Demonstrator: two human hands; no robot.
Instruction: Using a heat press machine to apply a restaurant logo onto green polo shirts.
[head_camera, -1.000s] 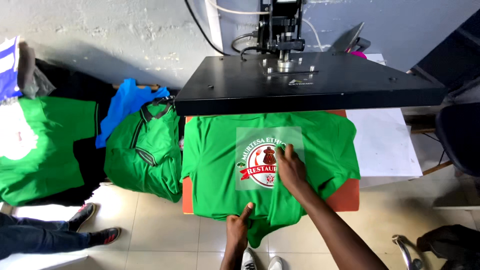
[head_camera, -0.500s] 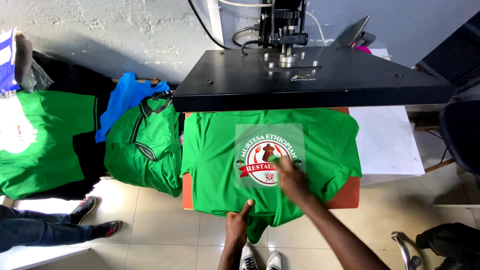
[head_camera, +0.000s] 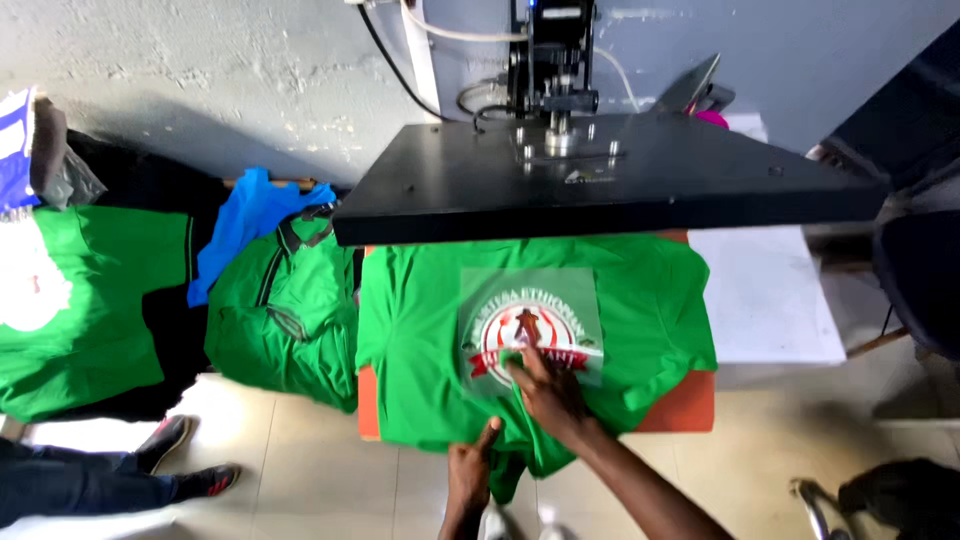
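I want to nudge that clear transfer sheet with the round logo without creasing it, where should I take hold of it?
Best guess: pinch the transfer sheet at its bare lower-left corner, coming from the near edge. It lies flat on the green shirt; the black press plate overhangs the far edge, and the right hand already rests on the lower middle.

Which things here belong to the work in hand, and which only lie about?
In use: green shirt on the press bed; transfer sheet under the right hand; left hand at the hem; black heat plate.

Lying about: folded green shirts; blue cloth; green shirt far left.
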